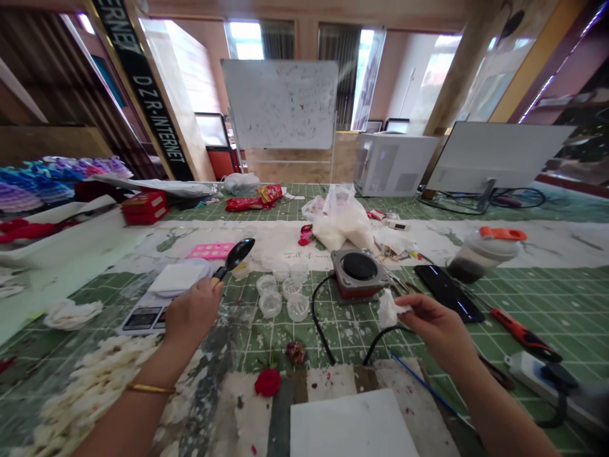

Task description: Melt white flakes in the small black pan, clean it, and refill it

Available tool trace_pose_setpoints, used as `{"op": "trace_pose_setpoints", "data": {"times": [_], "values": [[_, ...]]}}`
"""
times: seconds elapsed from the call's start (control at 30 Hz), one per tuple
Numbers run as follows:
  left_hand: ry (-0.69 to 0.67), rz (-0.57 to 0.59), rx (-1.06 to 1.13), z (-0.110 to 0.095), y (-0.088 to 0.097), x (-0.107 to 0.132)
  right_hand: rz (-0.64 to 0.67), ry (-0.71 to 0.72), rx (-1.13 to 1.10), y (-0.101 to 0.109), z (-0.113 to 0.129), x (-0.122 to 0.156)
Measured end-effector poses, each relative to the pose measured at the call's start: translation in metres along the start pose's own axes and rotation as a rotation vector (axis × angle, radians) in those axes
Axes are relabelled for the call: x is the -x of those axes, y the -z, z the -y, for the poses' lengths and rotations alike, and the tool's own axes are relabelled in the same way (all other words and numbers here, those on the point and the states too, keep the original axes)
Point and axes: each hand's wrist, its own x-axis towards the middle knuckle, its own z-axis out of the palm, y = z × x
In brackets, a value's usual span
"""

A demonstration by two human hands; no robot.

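Observation:
My left hand (pixel 194 312) is closed around the handle of a black spoon (pixel 239 254), its bowl raised up and to the right above the table. Pinched in the fingers of my right hand (pixel 440 324) is a crumpled white tissue (pixel 389 310). Just left of the tissue stands a small hot plate (pixel 359 273) with a round black top. Several small clear cups (pixel 270 304) are grouped between my hands. A white kitchen scale (pixel 147 312) lies beside my left hand. The pink mold (pixel 212 251) rests behind the spoon.
A plastic bag of white material (pixel 340 219) sits behind the hot plate. On the right lie a phone (pixel 448 292), a shaker bottle (pixel 488 252), a screwdriver (pixel 526 333) and a power strip (pixel 552 381). A red flower (pixel 267 382) and a white board (pixel 349 428) are in front.

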Motion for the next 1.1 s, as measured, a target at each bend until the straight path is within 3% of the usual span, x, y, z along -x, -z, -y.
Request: {"op": "trace_pose_setpoints", "data": {"times": [0.83, 0.93, 1.03, 1.1], "values": [[0.019, 0.021, 0.064, 0.0, 0.005, 0.004, -0.004, 0.029, 0.04, -0.007, -0.009, 0.008], [0.155, 0.074, 0.377, 0.002, 0.013, 0.0, 0.001, 0.028, 0.038, -0.007, -0.012, 0.007], [0.343, 0.219, 1.076, 0.0, 0.028, -0.002, 0.02, 0.029, 0.029, -0.007, -0.015, 0.006], [0.319, 0.347, 1.364, -0.005, 0.041, 0.002, 0.02, 0.026, 0.013, -0.008, -0.016, 0.006]]}}
